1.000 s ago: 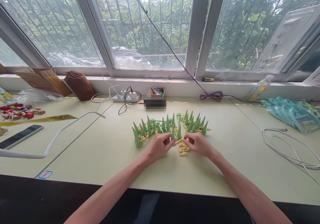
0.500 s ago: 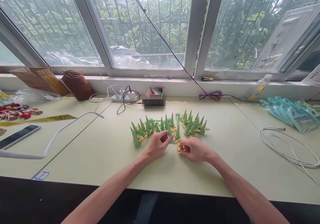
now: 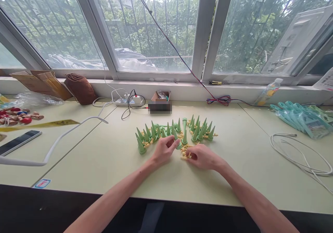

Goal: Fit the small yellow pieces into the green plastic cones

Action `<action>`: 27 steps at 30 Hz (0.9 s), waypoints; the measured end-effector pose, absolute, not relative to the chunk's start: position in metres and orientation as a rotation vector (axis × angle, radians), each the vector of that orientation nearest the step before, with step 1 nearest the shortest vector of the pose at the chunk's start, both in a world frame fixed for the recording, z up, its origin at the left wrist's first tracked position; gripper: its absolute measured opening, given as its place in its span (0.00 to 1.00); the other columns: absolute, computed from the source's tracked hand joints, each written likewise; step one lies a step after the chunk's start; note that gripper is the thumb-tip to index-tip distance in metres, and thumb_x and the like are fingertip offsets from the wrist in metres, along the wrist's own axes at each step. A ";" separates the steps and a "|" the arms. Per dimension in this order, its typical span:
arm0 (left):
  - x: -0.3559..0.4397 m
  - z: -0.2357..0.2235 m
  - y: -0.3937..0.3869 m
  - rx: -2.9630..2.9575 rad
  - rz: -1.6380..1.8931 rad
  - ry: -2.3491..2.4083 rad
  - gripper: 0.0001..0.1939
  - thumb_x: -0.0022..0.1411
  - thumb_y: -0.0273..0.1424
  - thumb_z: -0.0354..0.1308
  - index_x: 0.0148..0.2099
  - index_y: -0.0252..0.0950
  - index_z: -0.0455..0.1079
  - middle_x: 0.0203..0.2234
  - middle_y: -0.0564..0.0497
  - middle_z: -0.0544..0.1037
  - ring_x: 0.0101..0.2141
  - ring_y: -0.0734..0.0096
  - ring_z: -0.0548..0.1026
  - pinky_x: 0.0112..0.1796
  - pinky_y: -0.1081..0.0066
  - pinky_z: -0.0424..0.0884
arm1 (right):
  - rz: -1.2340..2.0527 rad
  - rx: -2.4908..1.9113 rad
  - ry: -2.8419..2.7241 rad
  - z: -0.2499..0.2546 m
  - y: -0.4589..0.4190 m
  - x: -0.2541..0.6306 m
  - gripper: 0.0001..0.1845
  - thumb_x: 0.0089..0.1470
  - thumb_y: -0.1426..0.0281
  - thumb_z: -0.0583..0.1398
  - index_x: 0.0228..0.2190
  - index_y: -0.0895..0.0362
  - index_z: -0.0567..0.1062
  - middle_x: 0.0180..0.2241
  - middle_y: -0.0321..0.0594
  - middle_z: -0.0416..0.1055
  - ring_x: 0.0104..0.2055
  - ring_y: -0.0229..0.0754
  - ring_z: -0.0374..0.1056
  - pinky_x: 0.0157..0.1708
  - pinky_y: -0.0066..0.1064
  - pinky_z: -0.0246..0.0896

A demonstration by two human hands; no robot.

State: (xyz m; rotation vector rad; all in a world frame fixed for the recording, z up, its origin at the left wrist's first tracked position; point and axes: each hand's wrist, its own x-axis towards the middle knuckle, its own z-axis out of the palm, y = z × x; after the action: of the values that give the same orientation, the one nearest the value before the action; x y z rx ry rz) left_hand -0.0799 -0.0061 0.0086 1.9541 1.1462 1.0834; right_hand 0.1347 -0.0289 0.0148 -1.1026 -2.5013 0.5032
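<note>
My left hand (image 3: pixel 165 150) is closed, thumb and fingers around the base of a green plastic spike cone (image 3: pixel 176 134) that points up. To its right, my right hand (image 3: pixel 204 156) is curled, its fingertips down at a small pile of yellow plastic pieces (image 3: pixel 184 152). A yellow piece appears to be in its pinch, partly hidden by the fingers. Just beyond the hands, another cone (image 3: pixel 184 138) stands upright. Several more cones stand in a left group (image 3: pixel 147 134) and a right group (image 3: pixel 200 132), with yellow pieces among them.
At the back are a small open box (image 3: pixel 157 96) and a power strip (image 3: pixel 122 102). On the left lie a phone (image 3: pixel 19 142), a white cable (image 3: pixel 61 137) and a brown pouch (image 3: pixel 79 89). To the right are a coiled cable (image 3: pixel 301 156) and bagged teal tools (image 3: pixel 303 118).
My right hand has shifted slightly left among the yellow pieces, and more of them show at its fingertips. The left hand keeps its hold on the cone, almost unmoved.
</note>
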 end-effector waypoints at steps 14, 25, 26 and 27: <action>-0.078 0.021 -0.008 1.671 1.054 1.073 0.24 0.65 0.45 0.54 0.23 0.37 0.54 0.11 0.60 0.59 0.14 0.81 0.56 0.18 0.76 0.54 | 0.512 -1.054 -2.244 0.013 -0.034 0.129 0.08 0.60 0.70 0.56 0.28 0.57 0.72 0.20 0.33 0.67 0.21 0.34 0.58 0.25 0.26 0.52; -0.080 0.020 -0.006 1.641 1.089 1.093 0.23 0.62 0.45 0.58 0.24 0.37 0.55 0.12 0.61 0.60 0.14 0.81 0.57 0.18 0.76 0.56 | 0.560 -1.039 -2.084 0.008 -0.033 0.125 0.13 0.65 0.65 0.51 0.29 0.56 0.68 0.21 0.34 0.65 0.21 0.35 0.56 0.25 0.28 0.52; -0.080 0.020 -0.006 1.653 1.087 1.098 0.23 0.62 0.45 0.58 0.24 0.37 0.55 0.12 0.61 0.60 0.14 0.81 0.57 0.18 0.76 0.56 | 0.551 -1.042 -2.074 0.007 -0.032 0.126 0.14 0.65 0.65 0.51 0.29 0.56 0.68 0.21 0.34 0.64 0.21 0.35 0.56 0.25 0.28 0.52; -0.080 0.019 -0.006 1.666 1.086 1.103 0.23 0.61 0.46 0.58 0.24 0.37 0.55 0.12 0.61 0.60 0.14 0.81 0.57 0.18 0.76 0.55 | 0.542 -1.047 -2.063 0.006 -0.032 0.126 0.15 0.66 0.64 0.50 0.29 0.56 0.68 0.21 0.34 0.63 0.21 0.35 0.55 0.25 0.28 0.52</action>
State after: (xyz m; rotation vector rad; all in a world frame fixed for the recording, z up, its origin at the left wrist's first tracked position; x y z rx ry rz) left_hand -0.0797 -0.0056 0.0193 1.6662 1.1032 1.0864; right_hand 0.1259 -0.0316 0.0057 -1.0466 -2.0635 0.5422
